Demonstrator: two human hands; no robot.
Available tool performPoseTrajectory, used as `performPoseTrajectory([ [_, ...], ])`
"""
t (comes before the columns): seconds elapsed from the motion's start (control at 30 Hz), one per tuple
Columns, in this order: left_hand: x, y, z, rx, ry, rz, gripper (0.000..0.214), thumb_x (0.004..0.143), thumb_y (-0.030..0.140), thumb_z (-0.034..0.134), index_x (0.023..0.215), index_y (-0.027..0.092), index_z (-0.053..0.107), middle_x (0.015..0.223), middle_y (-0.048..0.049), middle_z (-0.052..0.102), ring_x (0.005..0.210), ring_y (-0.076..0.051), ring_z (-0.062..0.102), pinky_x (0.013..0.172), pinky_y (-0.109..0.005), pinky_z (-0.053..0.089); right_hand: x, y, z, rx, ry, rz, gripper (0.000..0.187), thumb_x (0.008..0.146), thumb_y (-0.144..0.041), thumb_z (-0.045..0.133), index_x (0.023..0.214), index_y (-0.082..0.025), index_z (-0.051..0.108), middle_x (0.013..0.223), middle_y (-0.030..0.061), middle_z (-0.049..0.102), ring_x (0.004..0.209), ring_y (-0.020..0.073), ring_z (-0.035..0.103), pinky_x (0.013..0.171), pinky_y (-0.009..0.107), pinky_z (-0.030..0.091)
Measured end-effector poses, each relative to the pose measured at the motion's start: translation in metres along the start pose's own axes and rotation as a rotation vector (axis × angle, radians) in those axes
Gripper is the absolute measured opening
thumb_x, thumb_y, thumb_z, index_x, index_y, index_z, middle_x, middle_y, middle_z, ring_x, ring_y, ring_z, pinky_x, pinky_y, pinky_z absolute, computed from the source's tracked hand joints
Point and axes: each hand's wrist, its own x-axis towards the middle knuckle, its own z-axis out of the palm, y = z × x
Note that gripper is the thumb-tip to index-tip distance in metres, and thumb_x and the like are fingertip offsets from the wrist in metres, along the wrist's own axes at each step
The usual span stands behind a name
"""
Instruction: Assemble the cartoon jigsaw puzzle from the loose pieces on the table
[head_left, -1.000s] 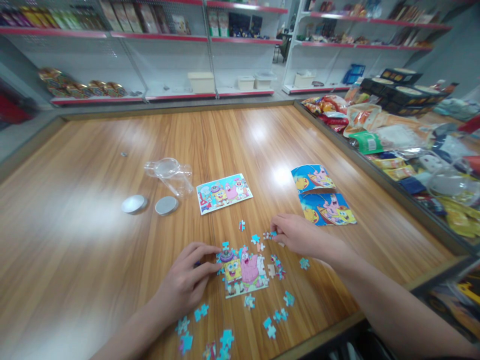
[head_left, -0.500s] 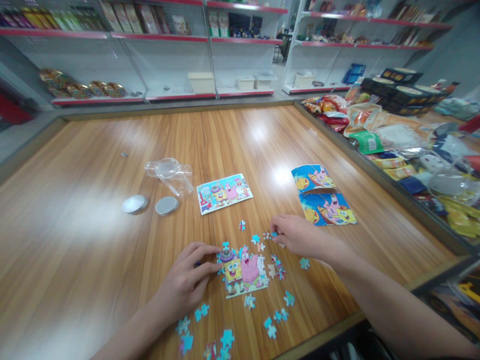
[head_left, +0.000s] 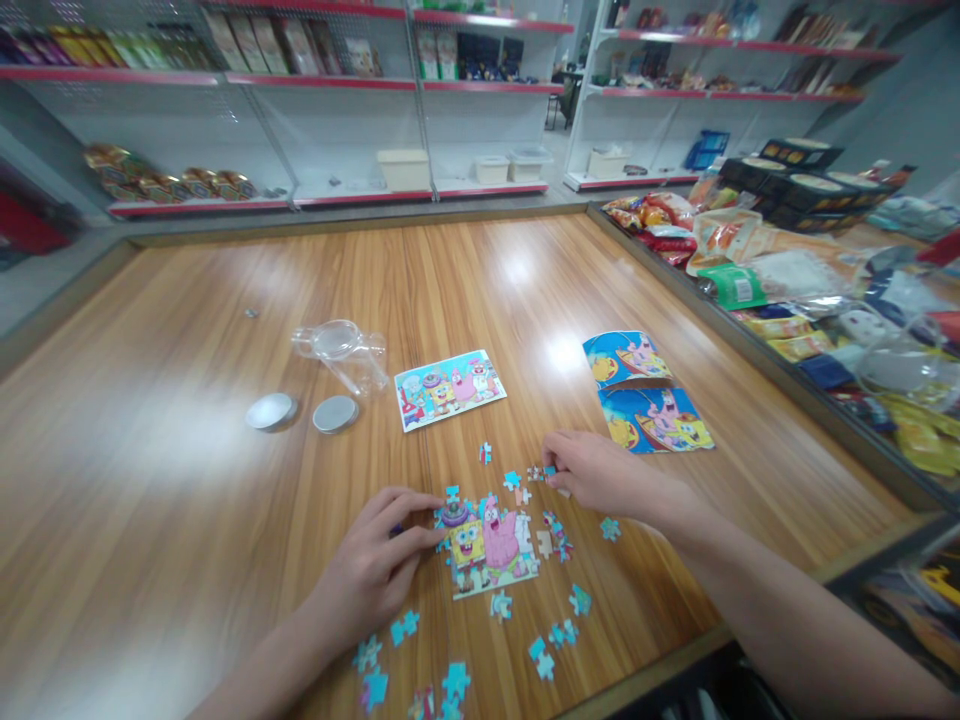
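Note:
A partly assembled cartoon jigsaw (head_left: 491,545) lies on the wooden table (head_left: 225,480) near its front edge. My left hand (head_left: 375,565) rests on the table with its fingertips pressed against the jigsaw's left edge. My right hand (head_left: 592,472) pinches a small puzzle piece (head_left: 546,471) just beyond the jigsaw's top right corner. Several loose blue pieces (head_left: 551,635) lie scattered in front of and beside the jigsaw. A reference picture card (head_left: 448,388) lies farther back.
Two finished blue cartoon puzzles (head_left: 649,395) lie to the right. A clear plastic tube (head_left: 345,352) and two round metal lids (head_left: 304,412) sit at the left. A bin of snack packets (head_left: 787,270) borders the right edge. Store shelves (head_left: 337,120) stand behind.
The view has shifted down very slightly. Both hands stay in the same places on the puzzle.

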Motion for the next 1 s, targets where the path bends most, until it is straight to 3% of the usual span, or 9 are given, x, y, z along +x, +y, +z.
performPoseTrajectory([
  [1.0,0.0006,0.0017,-0.0007,0.003,0.002,-0.010,0.034,0.092,0.001,0.048,0.108,0.021,0.070,0.125,-0.0122,0.061,0.113,-0.025,0.055,0.093,-0.045,0.052,-0.0016,0.0021,-0.0004,-0.010,-0.009,0.002,0.011,0.088,-0.022,0.066,0.095,-0.019,0.057,0.089,0.0045,0.068,0.082,0.0189,0.062,0.067,0.027,0.035],
])
